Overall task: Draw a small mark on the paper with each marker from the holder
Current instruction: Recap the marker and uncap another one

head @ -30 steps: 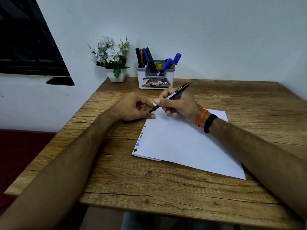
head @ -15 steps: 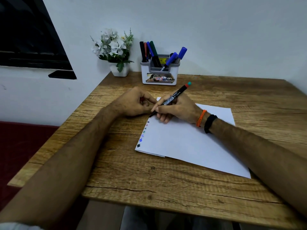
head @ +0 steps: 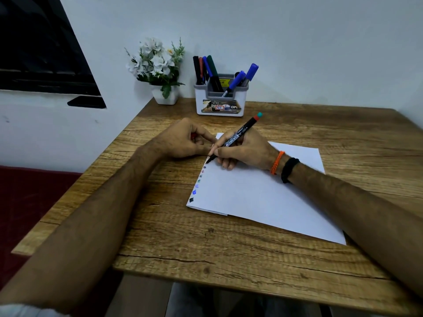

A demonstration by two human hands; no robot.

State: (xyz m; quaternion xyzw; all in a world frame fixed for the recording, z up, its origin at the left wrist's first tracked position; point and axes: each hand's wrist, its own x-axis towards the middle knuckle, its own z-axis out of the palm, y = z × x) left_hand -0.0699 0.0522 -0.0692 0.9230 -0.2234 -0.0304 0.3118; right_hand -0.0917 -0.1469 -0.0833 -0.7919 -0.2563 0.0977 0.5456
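Observation:
My right hand (head: 242, 152) grips a black marker (head: 238, 135) with a red and teal end, its tip down on the left edge of the white paper (head: 263, 193). A column of several small coloured marks (head: 198, 183) runs down that edge below the tip. My left hand (head: 183, 140) rests on the table beside the paper's top left corner, fingers curled round a small red thing, probably the marker's cap (head: 193, 136). The white and grey holder (head: 219, 97) stands at the back with several markers in it, black, red, blue and green.
A white pot of white flowers (head: 160, 69) stands left of the holder by the wall. The wooden table (head: 229, 248) ends close to the left of my left forearm. A dark window frame (head: 45, 65) is on the left wall.
The marker's tip has come down from above the paper onto its left edge, above the row of marks. My left hand has stayed by the paper's corner. The camera has tilted slightly.

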